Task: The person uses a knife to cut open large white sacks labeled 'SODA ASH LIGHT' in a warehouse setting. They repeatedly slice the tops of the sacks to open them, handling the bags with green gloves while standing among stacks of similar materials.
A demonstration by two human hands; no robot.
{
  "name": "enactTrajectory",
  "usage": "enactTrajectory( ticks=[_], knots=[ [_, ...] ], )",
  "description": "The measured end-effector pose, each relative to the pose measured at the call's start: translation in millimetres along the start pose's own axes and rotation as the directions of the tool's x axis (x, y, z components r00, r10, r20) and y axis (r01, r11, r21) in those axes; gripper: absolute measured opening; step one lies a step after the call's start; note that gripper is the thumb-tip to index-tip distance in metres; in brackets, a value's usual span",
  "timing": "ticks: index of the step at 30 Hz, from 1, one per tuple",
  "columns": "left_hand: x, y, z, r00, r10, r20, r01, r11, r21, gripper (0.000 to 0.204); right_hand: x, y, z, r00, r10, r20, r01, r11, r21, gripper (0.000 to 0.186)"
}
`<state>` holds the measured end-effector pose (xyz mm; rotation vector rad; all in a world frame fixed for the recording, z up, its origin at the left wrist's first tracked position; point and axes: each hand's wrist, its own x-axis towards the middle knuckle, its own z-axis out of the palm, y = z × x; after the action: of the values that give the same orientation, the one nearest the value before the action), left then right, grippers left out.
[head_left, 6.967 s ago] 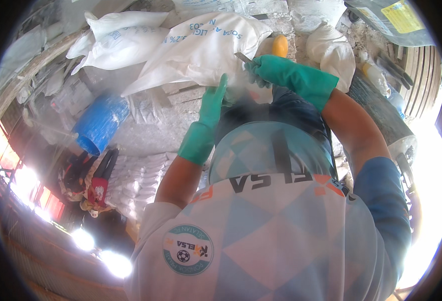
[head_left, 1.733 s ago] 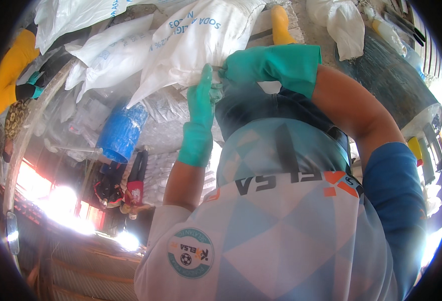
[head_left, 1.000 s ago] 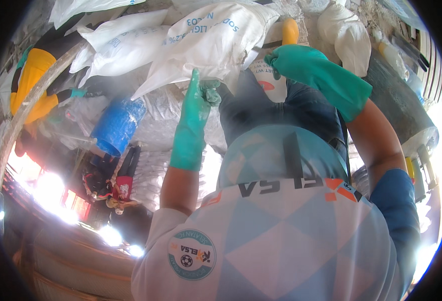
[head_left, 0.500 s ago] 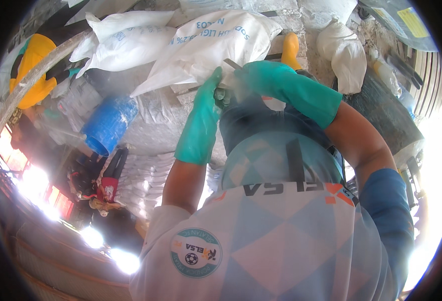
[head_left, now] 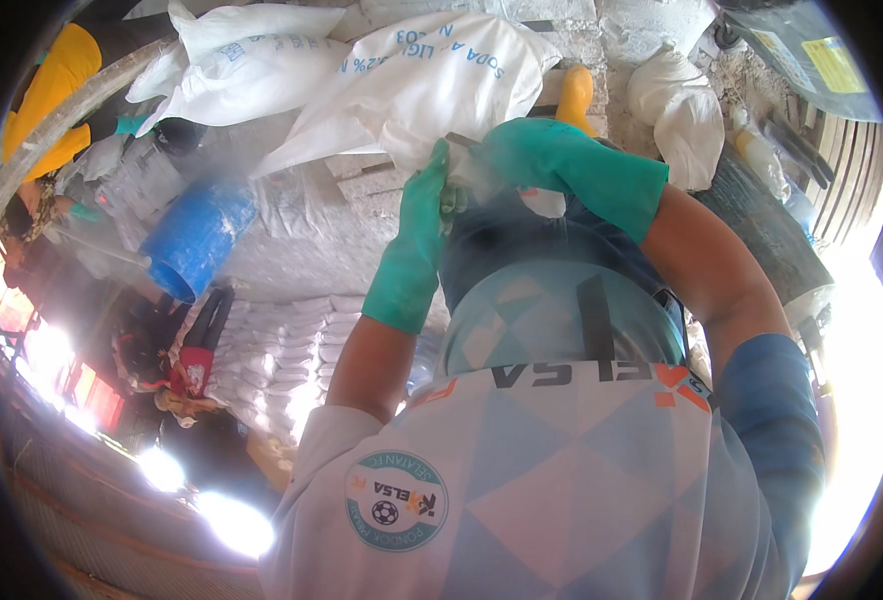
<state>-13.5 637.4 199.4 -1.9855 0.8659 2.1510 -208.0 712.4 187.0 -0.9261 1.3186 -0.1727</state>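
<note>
A large white woven sack (head_left: 431, 75) with blue print lies in front of me, its near edge gathered between my two gloved hands. My left hand (head_left: 426, 195), in a green rubber glove, is closed at the sack's near edge, thumb up. In a matching glove, my right hand (head_left: 536, 155) is bent over beside it with its fingers curled. A flat grey blade-like piece (head_left: 463, 141) sticks out from the right hand toward the left thumb. Pale haze blurs the space between the hands, so the right fingertips are partly hidden.
Another white sack (head_left: 251, 65) lies to the left, a tied one (head_left: 676, 110) to the right. A dusty blue drum (head_left: 196, 240) stands at left. Beyond it are stacked sacks (head_left: 281, 345) and a person in red (head_left: 193, 368). Someone in yellow (head_left: 56, 90) is at far left. A yellow boot (head_left: 574, 98) shows nearby.
The view has shifted slightly, so the drum and the people at left sit farther left. Both hands stay close together at the sack's edge, with little change in their grip.
</note>
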Motion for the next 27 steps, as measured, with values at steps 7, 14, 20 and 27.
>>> enactTrajectory(
  ticks=[7,14,20,27],
  knots=[
    [5,-6,-12,0.999,0.032,0.007,-0.033,0.997,0.066,0.037,12,5,16,0.998,-0.045,-0.047,0.044,0.999,-0.032,0.038],
    [2,10,-11,0.998,0.002,-0.067,0.01,0.983,0.181,0.039,27,19,40,0.99,-0.135,-0.03,0.13,0.982,-0.138,0.038],
    [16,13,-34,0.997,0.055,-0.061,-0.058,0.997,-0.043,0.026,-14,29,35,1.0,0.01,-0.011,-0.009,0.999,0.049,0.037],
    [11,3,-22,0.995,0.101,-0.02,-0.102,0.993,-0.059,0.043,-24,-23,-11,0.985,0.159,-0.071,-0.129,0.941,0.314,0.044]
  ],
)
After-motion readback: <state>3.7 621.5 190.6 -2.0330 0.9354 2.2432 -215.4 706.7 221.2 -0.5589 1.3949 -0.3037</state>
